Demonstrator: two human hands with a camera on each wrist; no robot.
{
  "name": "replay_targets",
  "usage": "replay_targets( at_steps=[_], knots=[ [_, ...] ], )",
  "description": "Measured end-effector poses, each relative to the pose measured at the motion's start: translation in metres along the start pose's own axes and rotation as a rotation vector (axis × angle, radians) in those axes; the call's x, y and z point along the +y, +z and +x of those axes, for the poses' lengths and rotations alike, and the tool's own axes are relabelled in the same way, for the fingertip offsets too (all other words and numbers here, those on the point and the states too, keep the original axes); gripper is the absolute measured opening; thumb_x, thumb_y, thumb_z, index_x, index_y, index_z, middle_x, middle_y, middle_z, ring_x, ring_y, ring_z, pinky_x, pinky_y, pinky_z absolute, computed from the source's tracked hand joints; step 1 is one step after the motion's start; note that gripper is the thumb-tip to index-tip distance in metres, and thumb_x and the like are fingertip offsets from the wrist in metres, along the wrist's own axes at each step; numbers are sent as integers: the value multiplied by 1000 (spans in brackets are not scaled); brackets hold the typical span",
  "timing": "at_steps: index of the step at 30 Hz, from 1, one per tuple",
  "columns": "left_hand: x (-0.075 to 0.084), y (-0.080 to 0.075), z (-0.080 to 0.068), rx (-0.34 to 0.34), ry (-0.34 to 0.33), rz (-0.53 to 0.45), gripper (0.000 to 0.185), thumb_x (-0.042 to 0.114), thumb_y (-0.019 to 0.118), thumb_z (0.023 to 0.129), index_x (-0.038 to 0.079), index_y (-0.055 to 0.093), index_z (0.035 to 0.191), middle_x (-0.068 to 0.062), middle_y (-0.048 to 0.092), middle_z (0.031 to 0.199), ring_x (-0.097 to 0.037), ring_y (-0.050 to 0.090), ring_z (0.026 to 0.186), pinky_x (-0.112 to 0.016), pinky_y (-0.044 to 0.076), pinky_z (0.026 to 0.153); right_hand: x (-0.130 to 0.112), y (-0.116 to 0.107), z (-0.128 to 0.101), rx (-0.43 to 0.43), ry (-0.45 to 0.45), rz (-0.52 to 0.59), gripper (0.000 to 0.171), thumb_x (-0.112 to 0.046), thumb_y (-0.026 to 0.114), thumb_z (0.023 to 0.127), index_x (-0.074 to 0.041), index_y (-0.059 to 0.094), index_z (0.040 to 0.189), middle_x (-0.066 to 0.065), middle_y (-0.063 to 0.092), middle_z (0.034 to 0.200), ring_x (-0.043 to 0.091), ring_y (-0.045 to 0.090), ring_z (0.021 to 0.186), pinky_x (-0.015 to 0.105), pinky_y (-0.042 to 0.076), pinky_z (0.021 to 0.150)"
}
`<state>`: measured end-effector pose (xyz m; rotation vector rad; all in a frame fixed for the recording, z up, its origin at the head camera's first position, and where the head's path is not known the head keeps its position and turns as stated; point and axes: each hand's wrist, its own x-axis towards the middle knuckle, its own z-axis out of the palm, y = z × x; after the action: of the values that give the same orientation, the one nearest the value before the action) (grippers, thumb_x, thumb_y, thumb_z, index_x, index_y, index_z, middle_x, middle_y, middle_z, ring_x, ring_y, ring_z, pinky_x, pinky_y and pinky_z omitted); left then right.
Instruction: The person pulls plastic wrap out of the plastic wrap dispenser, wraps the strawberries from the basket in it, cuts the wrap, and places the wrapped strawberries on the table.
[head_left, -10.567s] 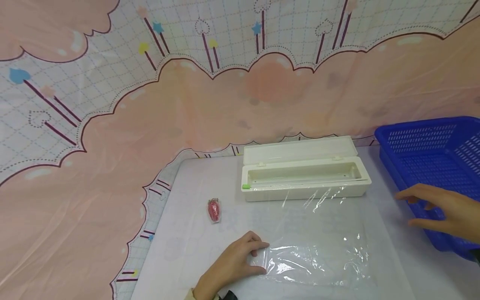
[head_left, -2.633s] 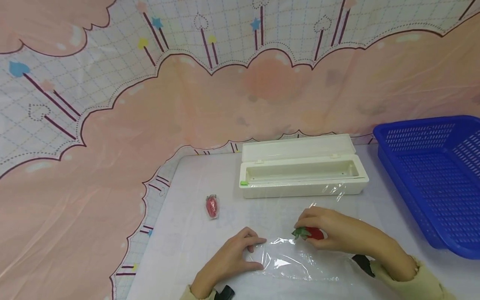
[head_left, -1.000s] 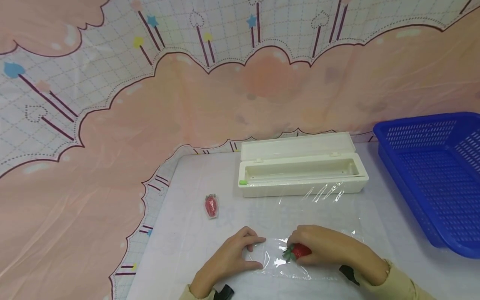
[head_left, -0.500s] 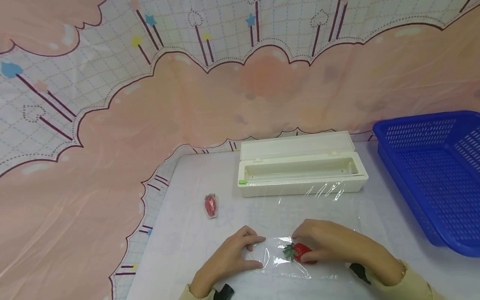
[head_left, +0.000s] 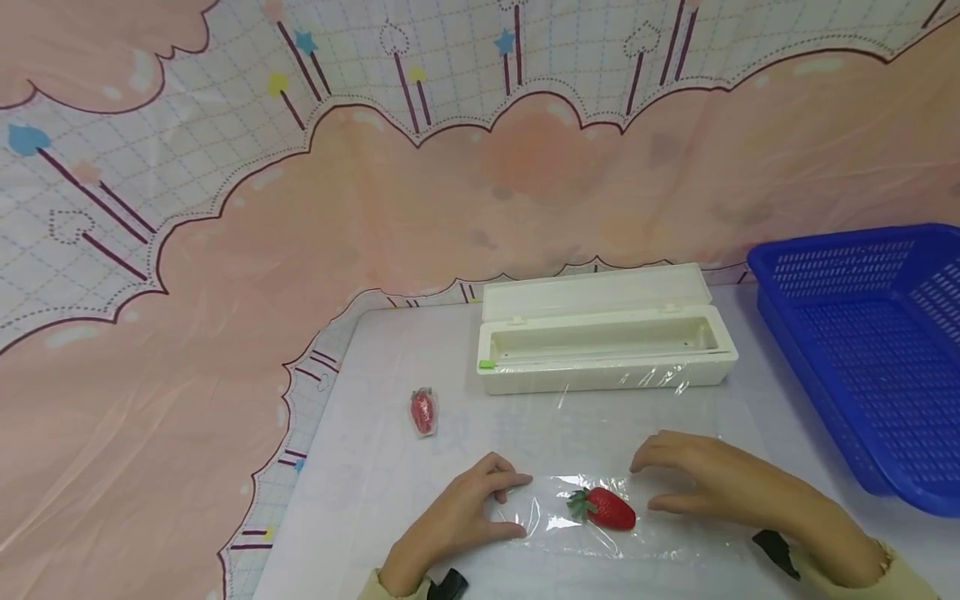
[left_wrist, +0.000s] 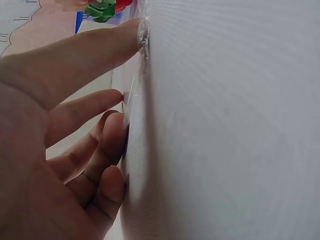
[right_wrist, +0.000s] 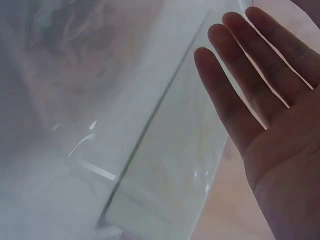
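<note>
A red strawberry [head_left: 611, 509] with green leaves lies on its side on a sheet of clear cling film [head_left: 551, 546], its leaves toward the left. My left hand [head_left: 468, 508] presses the film's left edge to the table with thumb and fingertips spread; the left wrist view shows the fingertips touching the film. To the right of the strawberry my right hand [head_left: 697, 475] hovers apart from it, fingers extended and holding nothing. The right wrist view shows those fingers [right_wrist: 235, 105] straight. Farther left lies a small wrapped strawberry [head_left: 423, 412].
A cream film dispenser box [head_left: 607, 379] with its lid raised stands at the back, film running from its front edge. At the right is a blue plastic basket [head_left: 817, 400]. A patterned curtain [head_left: 450, 217] hangs behind the white table [head_left: 375, 500].
My right hand brought a strawberry from the right, set it on the film and let go, then drew back to the right. My left hand has stayed at the film's edge.
</note>
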<state>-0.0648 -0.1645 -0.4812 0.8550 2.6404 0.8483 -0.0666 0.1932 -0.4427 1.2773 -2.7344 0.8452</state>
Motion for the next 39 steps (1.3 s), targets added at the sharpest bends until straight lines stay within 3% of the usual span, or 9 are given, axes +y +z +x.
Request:
replay_targets(
  at_steps=[9,13,17,21,28,34,39],
  knots=[
    [0,-2,0,-29,-11,12,54,32,85,78,21,66,128,13,52,106,3,49,87,-16,44,82,18,-2,-28,0,36,16,26,-38,76,86,-27,68,108,-17,64,104,5,60,95,27,54,81],
    [1,-3,0,-43,-14,16,54,33,84,80,22,66,129,13,51,107,3,49,88,-16,44,81,25,3,-39,26,-1,17,25,-35,79,84,-27,69,107,-16,65,104,5,61,96,18,51,82],
    [0,-3,0,-50,-1,25,53,33,82,81,24,65,130,13,51,108,2,48,89,-17,44,81,32,9,-48,71,-66,-16,28,-31,83,80,-27,70,105,-14,65,105,6,62,97,6,41,90],
    [-2,-3,-3,-50,20,28,51,33,81,83,25,64,130,12,51,110,1,49,93,-18,45,84,37,14,-55,106,-107,-41,31,-29,85,77,-27,71,105,-13,66,106,7,62,98,1,34,94],
    [-8,-4,-5,-75,56,-14,36,31,81,83,26,68,116,12,52,119,-1,52,103,-21,48,94,39,11,-67,17,-22,-31,30,-41,80,80,-34,71,108,-13,65,114,8,61,105,5,41,92],
    [-12,-7,-8,-98,75,-52,26,34,81,83,28,69,105,11,51,126,-7,53,117,-27,45,104,40,11,-75,-52,41,-3,46,-54,77,77,-36,67,118,-11,60,126,6,56,116,15,48,91],
    [-17,-10,-11,-124,98,-105,33,41,84,77,29,69,104,11,49,131,-6,51,119,-27,42,107,42,17,-80,-30,-7,22,62,-58,80,69,-33,63,123,-8,54,132,1,46,124,6,37,97]
  ],
)
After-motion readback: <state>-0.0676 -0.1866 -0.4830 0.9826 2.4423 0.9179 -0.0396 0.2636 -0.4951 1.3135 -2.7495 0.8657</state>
